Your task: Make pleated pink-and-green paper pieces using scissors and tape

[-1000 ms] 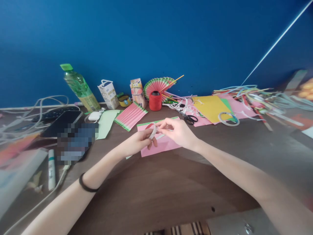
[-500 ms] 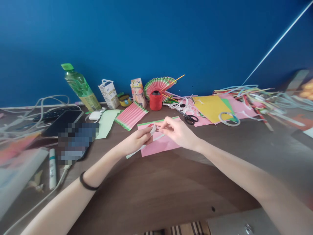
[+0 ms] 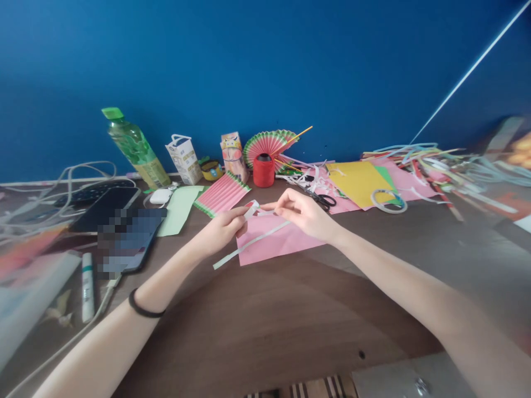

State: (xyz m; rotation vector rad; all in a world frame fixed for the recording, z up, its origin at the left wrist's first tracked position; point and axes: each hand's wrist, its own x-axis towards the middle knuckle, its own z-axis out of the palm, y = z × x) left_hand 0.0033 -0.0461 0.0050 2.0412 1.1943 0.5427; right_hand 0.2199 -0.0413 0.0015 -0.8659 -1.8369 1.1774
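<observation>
My left hand (image 3: 222, 231) is closed, thumb against fingers, on a small piece of white tape (image 3: 251, 209) with some red showing beside it. Fingers pinched, my right hand (image 3: 306, 214) holds the far end of the tape just to the right; its fingertips partly hide that end. Both hands hover over a pink sheet of paper (image 3: 282, 243) on the table. A narrow pale strip (image 3: 236, 253) lies slantwise across the sheet, its lower left end sticking out past the edge.
Behind the hands are a pleated pink paper (image 3: 224, 194), a red spool of thread (image 3: 264, 171) and a paper fan (image 3: 265, 142). Black scissors (image 3: 326, 202) and yellow paper (image 3: 359, 182) lie right. A phone (image 3: 141, 243), marker (image 3: 88, 287) and green bottle (image 3: 136, 146) occupy the left.
My hands have moved slightly apart and up, the left one leftward. More of the pink sheet and pale strip shows below them, and the sheet's green top edge is now mostly hidden.
</observation>
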